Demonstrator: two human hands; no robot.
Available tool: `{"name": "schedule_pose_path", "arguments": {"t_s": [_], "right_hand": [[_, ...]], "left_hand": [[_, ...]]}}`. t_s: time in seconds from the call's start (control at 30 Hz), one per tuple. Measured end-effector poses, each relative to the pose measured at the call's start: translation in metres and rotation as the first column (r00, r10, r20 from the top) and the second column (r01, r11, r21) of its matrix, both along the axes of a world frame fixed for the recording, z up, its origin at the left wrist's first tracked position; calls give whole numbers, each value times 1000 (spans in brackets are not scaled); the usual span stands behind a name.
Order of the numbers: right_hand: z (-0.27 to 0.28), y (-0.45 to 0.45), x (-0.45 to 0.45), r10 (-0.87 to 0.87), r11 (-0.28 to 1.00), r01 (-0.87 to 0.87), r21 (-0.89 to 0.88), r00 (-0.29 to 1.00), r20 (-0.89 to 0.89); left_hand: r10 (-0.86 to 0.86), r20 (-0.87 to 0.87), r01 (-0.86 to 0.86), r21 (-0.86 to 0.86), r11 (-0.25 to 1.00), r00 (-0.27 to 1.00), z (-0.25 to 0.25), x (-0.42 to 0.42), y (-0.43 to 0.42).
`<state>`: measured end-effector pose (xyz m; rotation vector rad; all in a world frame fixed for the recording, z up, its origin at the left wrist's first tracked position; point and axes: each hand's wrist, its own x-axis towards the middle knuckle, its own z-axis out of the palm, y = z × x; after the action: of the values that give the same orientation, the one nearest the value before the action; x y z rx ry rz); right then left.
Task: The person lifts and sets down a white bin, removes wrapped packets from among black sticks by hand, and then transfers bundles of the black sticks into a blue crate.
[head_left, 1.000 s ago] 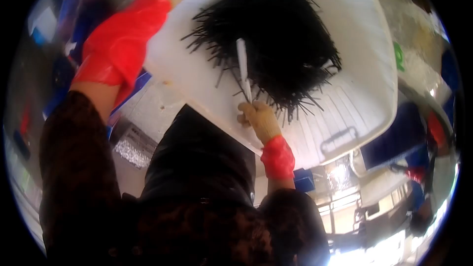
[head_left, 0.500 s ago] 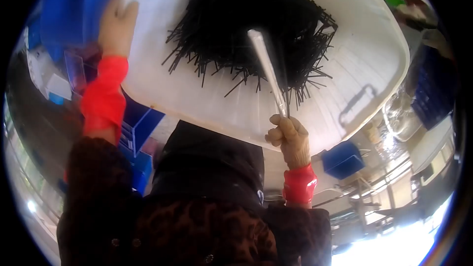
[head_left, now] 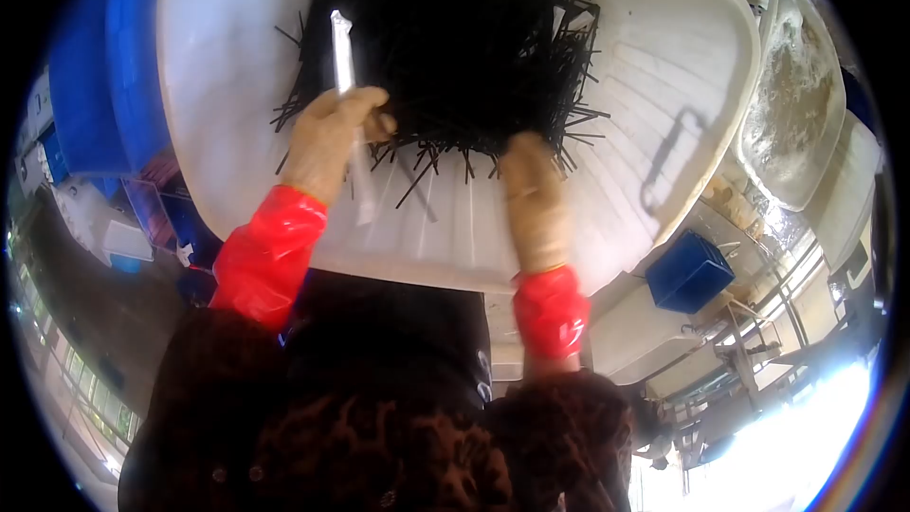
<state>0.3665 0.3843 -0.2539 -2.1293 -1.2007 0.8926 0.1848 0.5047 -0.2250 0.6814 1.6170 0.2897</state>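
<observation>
My left hand [head_left: 320, 140], gloved in tan, is closed around a slim white wrapped stick [head_left: 342, 49]. The stick stands up past my thumb, and its blurred lower end shows below the fingers. My right hand [head_left: 535, 197], gloved alike, is at the near edge of a big heap of thin black sticks [head_left: 427, 47]. Its fingers point down and are smeared by motion, so I cannot tell whether they hold anything. The heap lies in a large white tub [head_left: 654, 66], with loose stick ends poking out around it.
A blue bin [head_left: 142, 57] stands left of the tub. To the right are a white basin [head_left: 791, 95] with something clear and shiny inside, and a blue crate [head_left: 689, 272] lower down. The tub's near rim runs close to my apron [head_left: 389, 332].
The white stick has passed from my right hand to my left. My left hand has left the tub's rim and come in over the tub; my right has moved forward to the heap.
</observation>
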Motion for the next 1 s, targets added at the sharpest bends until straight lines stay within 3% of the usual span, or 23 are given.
{"name": "schedule_pose_path", "arguments": {"t_s": [0.03,0.07,0.1,0.13,0.17,0.2,0.27,0.3,0.37,0.43,0.5,0.53,0.57,0.63,0.7,0.73,0.77,0.8,0.83,0.9,0.97,1.0], "right_hand": [[-8,11,24,-157,985,160,-72,987,41],[-12,27,45,-336,932,341,-121,940,54],[-28,38,65,-404,912,410,-18,906,129],[-46,47,85,-377,913,401,-68,897,232],[-66,58,102,-268,939,318,-129,913,307],[-89,67,113,-212,958,250,-142,947,240],[-109,95,113,3,883,86,-461,982,189],[-144,99,115,72,881,1,-474,988,136],[-161,110,99,37,765,-88,-637,995,-92],[-152,88,53,208,854,-146,-499,976,69],[-131,66,-1,410,852,-319,-416,900,150],[-112,52,-26,559,791,-468,-395,814,156],[-97,46,-46,724,587,-618,-524,690,-3],[-80,39,-72,700,671,-683,-289,712,-57],[-58,36,-89,693,677,-666,-314,721,-33],[-48,51,-82,584,701,-653,-287,757,-294],[-45,66,-72,589,698,-659,-282,751,-297],[-45,80,-60,307,796,-465,-388,862,-403],[-54,87,-49,-7,819,-257,-514,890,-457],[-96,76,-27,-278,943,249,-222,955,-107],[-128,95,5,-352,903,351,-248,935,44],[-136,109,16,-260,927,280,-248,959,110]], "left_hand": [[-82,-102,84,18,996,991,-7,-14,3],[-11,-135,11,-5,1000,991,-4,-14,7],[58,-168,-63,-26,998,984,0,-13,9],[41,-212,-43,-4,999,976,0,-15,11],[40,-216,-41,2,999,976,-4,-19,9],[90,-207,-83,39,996,974,-8,-24,6],[172,-222,-161,68,985,960,-10,-24,7],[171,-225,-158,76,985,959,-16,-22,7],[225,-227,-215,70,974,948,-31,-18,5],[248,-184,-249,22,968,951,-34,-5,2],[186,-177,-164,129,978,967,-34,2,5],[162,-119,-143,155,978,980,-35,2,3],[200,-154,-189,80,979,968,-30,17,10],[122,29,-124,116,985,992,-33,26,21],[-36,62,25,173,985,997,-40,33,31],[-29,63,17,184,983,998,-44,32,33],[-23,64,10,195,981,998,-48,29,32],[43,57,-52,172,984,997,-46,29,31],[108,48,-114,150,982,993,-46,27,29],[74,-51,-64,186,980,996,-61,8,17],[145,-103,-130,142,981,984,-61,0,12],[150,-105,-134,140,981,983,-62,-5,10]]}}
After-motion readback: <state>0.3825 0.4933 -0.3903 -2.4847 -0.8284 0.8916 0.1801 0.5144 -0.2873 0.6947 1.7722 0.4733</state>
